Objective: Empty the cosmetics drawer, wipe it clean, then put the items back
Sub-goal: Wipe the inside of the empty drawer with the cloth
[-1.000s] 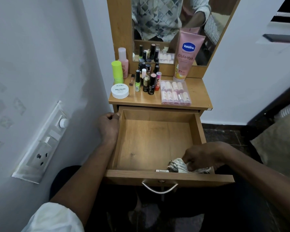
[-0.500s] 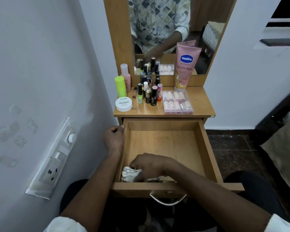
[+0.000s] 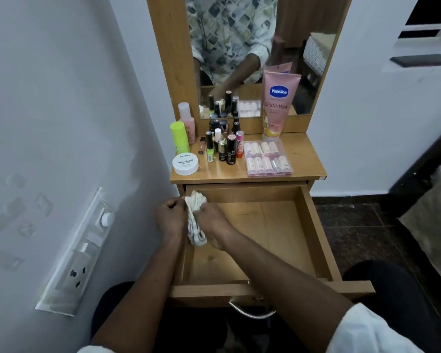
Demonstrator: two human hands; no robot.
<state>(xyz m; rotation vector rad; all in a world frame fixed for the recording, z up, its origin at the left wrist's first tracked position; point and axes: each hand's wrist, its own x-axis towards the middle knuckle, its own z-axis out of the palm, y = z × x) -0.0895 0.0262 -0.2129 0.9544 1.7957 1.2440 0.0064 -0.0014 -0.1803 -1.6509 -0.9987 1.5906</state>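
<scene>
While the drawer (image 3: 318,233) stands pulled out under the tabletop (image 3: 303,154), the only thing in it is a crumpled whitish cloth (image 3: 195,225), bunched against the inside of the left wall near the back corner. Drawer is light wood with the floor showing bare, and a curved metal handle (image 3: 251,313) on the front panel. Right hand (image 3: 213,222) reaches across inside the drawer, fingers curled round the cloth and pressing it to the left wall. Left hand (image 3: 169,217) sits just outside that wall, fingers curled over its top edge, touching the cloth. The cosmetics stand on the tabletop. A clear box (image 3: 266,157) holds two rows of small pink tubes. A cluster of small bottles (image 3: 224,146) stands left of the box. A white jar (image 3: 185,163) sits at the front left. Behind it are a green bottle (image 3: 179,137) and a pink bottle (image 3: 187,121). A pink lotion tube (image 3: 279,105) leans upright against the mirror (image 3: 239,47). A switchboard (image 3: 77,250) is on the wall to the left.
</scene>
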